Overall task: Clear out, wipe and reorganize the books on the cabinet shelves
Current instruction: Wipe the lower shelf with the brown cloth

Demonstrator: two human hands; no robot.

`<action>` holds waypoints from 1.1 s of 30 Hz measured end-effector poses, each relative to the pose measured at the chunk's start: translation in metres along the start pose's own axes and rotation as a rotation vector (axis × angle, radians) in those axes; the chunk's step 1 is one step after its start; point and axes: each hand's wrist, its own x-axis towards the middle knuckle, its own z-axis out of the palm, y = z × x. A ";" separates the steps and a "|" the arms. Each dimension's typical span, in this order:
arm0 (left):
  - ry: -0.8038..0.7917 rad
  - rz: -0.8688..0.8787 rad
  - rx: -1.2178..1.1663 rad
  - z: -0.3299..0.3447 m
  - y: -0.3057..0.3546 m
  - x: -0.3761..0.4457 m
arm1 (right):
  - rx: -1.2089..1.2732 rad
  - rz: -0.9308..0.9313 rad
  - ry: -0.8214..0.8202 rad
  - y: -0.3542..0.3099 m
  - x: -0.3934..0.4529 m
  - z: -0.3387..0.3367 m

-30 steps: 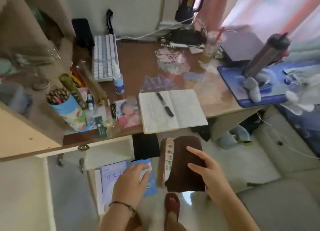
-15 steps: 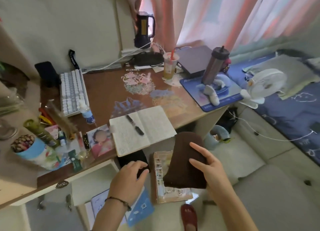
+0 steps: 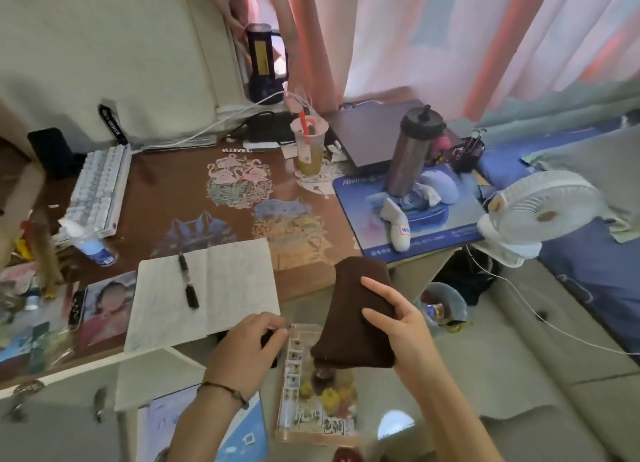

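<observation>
The book [image 3: 313, 385] with the picture cover sits low in the middle, at 6 o'clock. The left hand [image 3: 247, 349] pinches its top edge to keep it still. The right hand [image 3: 398, 326] grips the brown cloth [image 3: 353, 309] over it, likely for wiping. The tabletop [image 3: 166, 191] lies at 11 o'clock.

The brown cloth [image 3: 360, 309] hid the book's [image 3: 317, 406] upper cover. The left hand's [image 3: 247, 349] fingertips were blurred, its grip unclear.
</observation>
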 end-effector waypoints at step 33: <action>0.179 -0.201 -0.024 0.039 0.027 0.062 | -1.321 -0.383 -0.052 -0.008 0.242 -0.038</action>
